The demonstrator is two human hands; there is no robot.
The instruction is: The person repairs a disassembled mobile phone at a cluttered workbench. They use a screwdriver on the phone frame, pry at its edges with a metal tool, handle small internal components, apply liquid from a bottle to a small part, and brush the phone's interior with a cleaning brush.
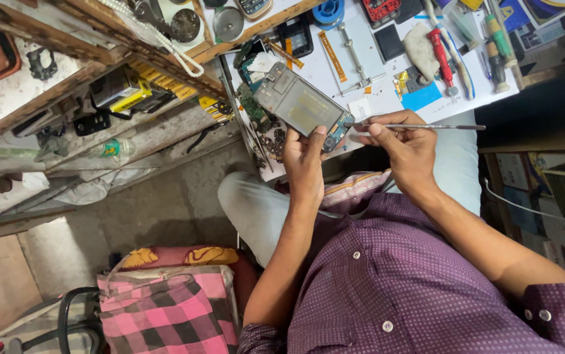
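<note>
Cluttered white bench [387, 98] fills the upper view. Left hand [303, 157] holds an opened phone [299, 105] in a closed grip, back cover already off and boards exposed. Right hand [403, 141] pinches a thin metal tool [420, 126] at the phone's lower corner. Screwdrivers [443, 59], loose parts and a pink checked bag [164, 308] crowd around.

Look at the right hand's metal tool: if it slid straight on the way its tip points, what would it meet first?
Probably the opened phone in the left hand; the right hand aims the tool at its lower corner.
</note>
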